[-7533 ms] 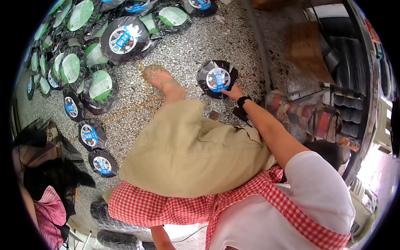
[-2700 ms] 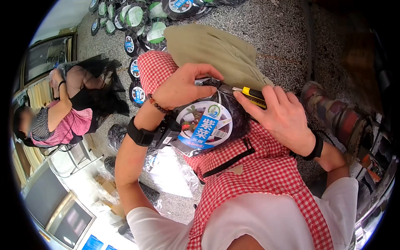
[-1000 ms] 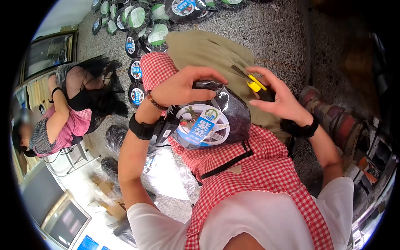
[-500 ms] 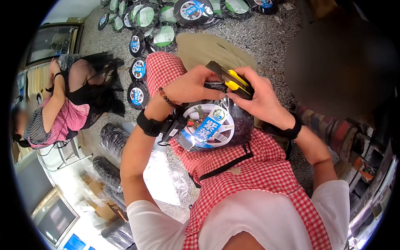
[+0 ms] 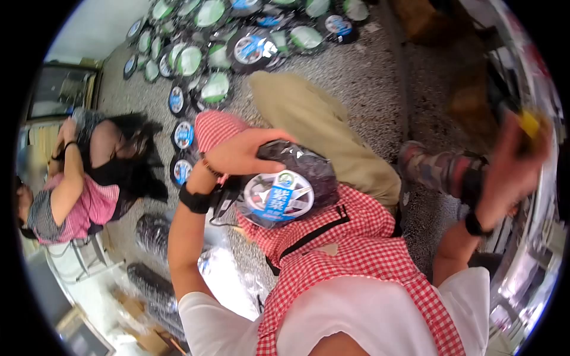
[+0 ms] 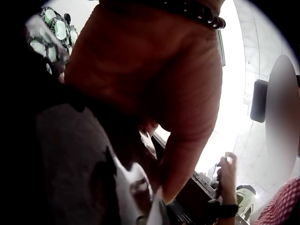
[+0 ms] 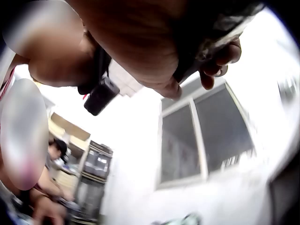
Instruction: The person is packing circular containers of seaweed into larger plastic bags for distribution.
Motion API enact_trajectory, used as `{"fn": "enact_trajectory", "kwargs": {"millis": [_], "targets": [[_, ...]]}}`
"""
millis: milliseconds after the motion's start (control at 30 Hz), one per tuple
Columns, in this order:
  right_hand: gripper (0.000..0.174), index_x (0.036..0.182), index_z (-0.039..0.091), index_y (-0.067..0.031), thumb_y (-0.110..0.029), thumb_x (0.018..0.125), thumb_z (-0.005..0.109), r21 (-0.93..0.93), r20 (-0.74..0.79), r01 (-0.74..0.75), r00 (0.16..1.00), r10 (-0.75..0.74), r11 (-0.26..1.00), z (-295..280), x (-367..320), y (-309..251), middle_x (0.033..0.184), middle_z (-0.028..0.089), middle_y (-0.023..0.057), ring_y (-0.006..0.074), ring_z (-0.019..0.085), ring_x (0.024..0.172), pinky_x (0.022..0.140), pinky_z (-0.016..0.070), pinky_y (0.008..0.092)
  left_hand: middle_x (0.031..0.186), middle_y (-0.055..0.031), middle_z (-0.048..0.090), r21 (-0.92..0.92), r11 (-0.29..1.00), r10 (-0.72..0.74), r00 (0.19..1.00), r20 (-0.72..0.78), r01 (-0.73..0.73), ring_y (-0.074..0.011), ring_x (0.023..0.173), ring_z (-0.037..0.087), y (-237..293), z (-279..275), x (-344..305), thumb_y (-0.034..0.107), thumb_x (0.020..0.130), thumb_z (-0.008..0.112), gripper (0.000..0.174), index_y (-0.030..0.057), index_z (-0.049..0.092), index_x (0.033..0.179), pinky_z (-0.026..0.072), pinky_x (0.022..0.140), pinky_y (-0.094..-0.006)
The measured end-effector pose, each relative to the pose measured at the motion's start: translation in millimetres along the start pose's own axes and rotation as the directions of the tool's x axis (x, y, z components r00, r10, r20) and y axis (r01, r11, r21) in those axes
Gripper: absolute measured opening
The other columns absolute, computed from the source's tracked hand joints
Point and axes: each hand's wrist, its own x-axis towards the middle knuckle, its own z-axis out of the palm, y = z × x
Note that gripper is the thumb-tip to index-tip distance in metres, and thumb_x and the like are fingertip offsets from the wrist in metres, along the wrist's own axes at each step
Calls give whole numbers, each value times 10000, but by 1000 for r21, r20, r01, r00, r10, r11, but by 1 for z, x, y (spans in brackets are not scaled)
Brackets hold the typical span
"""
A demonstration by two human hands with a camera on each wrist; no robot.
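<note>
Black plastic-wrapped package: gripping it by its upper edge with the left hand, resting it against the red-checked apron; holding a blurred yellow-and-black tool in the right hand, well apart from the package.

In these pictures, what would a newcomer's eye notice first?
Probably the dark pack in the left grip, over the lap, with its blue-and-white label. Then the heap of packs on the floor ahead, and the blurred yellow tool in the right grip, far right.
</note>
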Motion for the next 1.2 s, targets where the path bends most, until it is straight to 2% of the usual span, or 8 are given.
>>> {"fn": "enact_trajectory", "kwargs": {"millis": [367,500,800,867,967,1033,1100,1200], "targets": [[722,1332,393,-87,-593,822,455,-870,257,-253,500,827,424,-171,-21,224,1290,476,166,344,462,1167,982,358,390,1034,-58,588,-416,843,-41,730,-682,-340,-130,942,554,-7,-5,-59,98,750,711,505,-5,487,1191,450,838,-266],[583,1285,450,-74,-431,833,541,-417,307,105,951,31,903,-86,18,124,1216,527,184,330,500,1128,948,398,389,1029,-69,592,-588,535,-94,649,-755,-607,-131,933,569,-31,9,-51,77,798,650,391,-9,489,1143,467,816,-268],[317,1141,525,53,-28,835,548,925,-217,375,403,-889,-56,115,25,-214,1130,565,176,295,542,1037,898,417,387,969,-65,611,-447,555,-257,367,-894,-701,-127,868,593,-61,34,-86,96,840,600,300,12,520,1117,493,715,-248],[186,993,571,54,-81,865,563,913,240,34,762,-602,407,152,16,-217,899,612,125,193,578,785,712,470,310,962,-80,616,-333,484,-249,238,-939,-809,-135,881,598,-84,43,-140,113,875,559,276,9,514,1126,486,717,-233],[165,949,583,21,-130,883,575,507,844,-544,470,-258,669,327,42,-153,763,572,79,110,505,616,581,441,259,963,-100,622,-329,943,-328,-279,-903,-42,-168,885,617,-231,79,-196,132,900,526,270,15,501,1142,496,737,-254],[287,1039,573,56,-176,871,598,822,517,-286,740,-432,493,402,25,-157,839,606,104,182,559,694,658,466,299,848,-170,638,-566,772,-368,-522,-769,290,-319,787,628,-324,131,-241,179,795,580,235,47,577,990,499,686,-384],[441,1313,436,-61,-11,877,466,633,452,310,595,-664,709,472,3,-114,1248,480,156,188,480,1045,935,386,330,798,-161,640,-688,570,-463,-516,-721,449,-383,778,603,-415,197,-284,238,783,551,216,116,580,959,489,679,-444],[532,1345,404,-88,20,829,481,331,936,-828,348,-47,453,515,-45,-125,1211,514,177,199,492,1033,933,369,316,1140,-222,533,-755,272,-834,-246,-494,597,-377,1082,499,-461,251,-377,309,774,579,497,86,472,1205,410,902,-431]]}}
